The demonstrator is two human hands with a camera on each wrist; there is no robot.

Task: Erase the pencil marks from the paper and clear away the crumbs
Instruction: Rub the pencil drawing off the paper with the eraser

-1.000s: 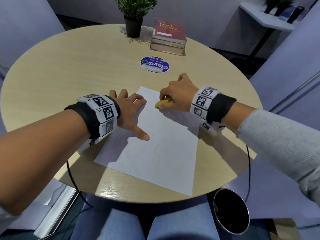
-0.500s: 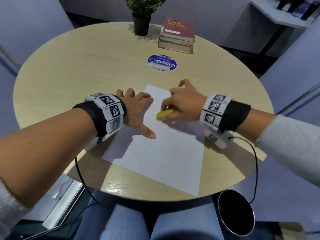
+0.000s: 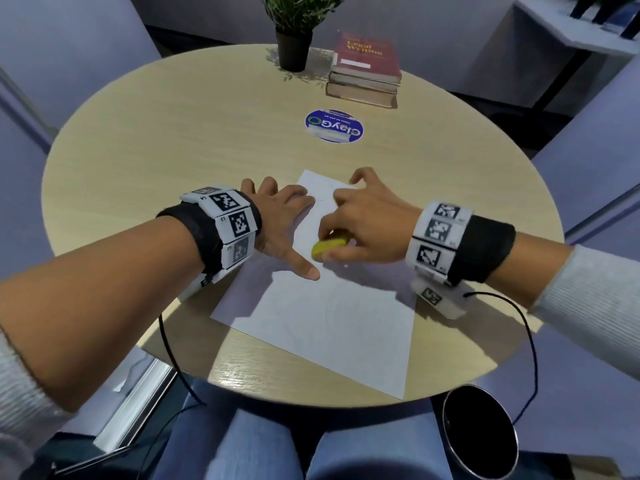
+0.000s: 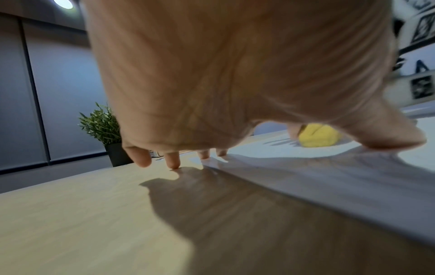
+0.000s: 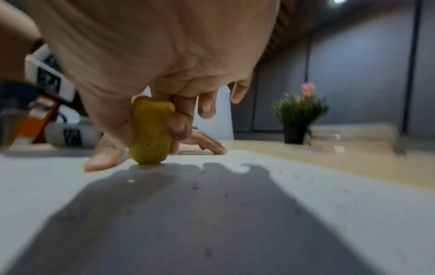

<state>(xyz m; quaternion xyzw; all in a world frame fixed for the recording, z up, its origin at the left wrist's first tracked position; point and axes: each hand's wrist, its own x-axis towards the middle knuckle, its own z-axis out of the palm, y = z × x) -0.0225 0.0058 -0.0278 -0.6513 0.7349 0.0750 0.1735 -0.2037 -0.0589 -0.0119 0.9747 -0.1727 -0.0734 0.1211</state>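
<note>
A: Wood-grain round table (image 3: 145, 161) filled the frame; white paper (image 3: 332, 327) lay at centre, lower corner at the near edge.

B: Hands?

A: Left hand (image 3: 280, 223) was spread flat, fingers straight, pressing the paper's left edge at mid-frame. Right hand (image 3: 370, 223) pinched a yellow eraser (image 3: 329, 249) between thumb and fingers, tip touching the sheet.

B: Progress?

A: Judged mid-erasing. Faint pencil marks (image 3: 325, 317) showed lower centre; dark crumbs (image 5: 195, 186) were scattered on the sheet. Both steps remained unfinished.
</note>
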